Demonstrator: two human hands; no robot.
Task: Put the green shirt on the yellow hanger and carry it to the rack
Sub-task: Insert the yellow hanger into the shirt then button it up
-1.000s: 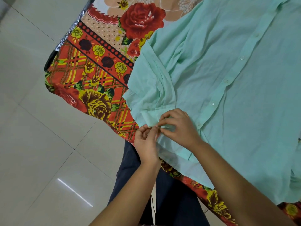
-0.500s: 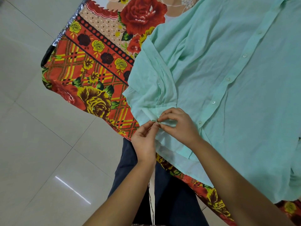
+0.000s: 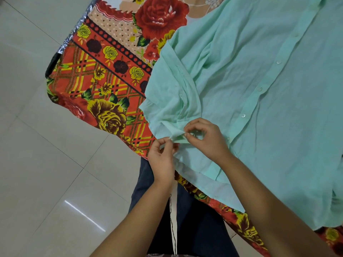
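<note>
A pale green button-front shirt [image 3: 250,75] lies spread over a table, its row of white buttons running diagonally. A folded sleeve lies along its left side. At the sleeve's near end my left hand [image 3: 163,156] pinches the cloth edge between thumb and fingers. Right beside it my right hand [image 3: 206,140] pinches the same bit of cloth, fingers curled. The two hands almost touch at the table's near edge. No yellow hanger and no rack appear in the frame.
A floral cloth [image 3: 104,86] in red, orange and yellow covers the table and hangs over its left corner. Pale glossy floor tiles [image 3: 46,173] fill the left side. My dark trousers [image 3: 194,229] show below the table edge.
Both hands have stayed at the sleeve end. The pinched cloth is lifted slightly into a small peak between the fingers, and the left hand has dropped a little lower.
</note>
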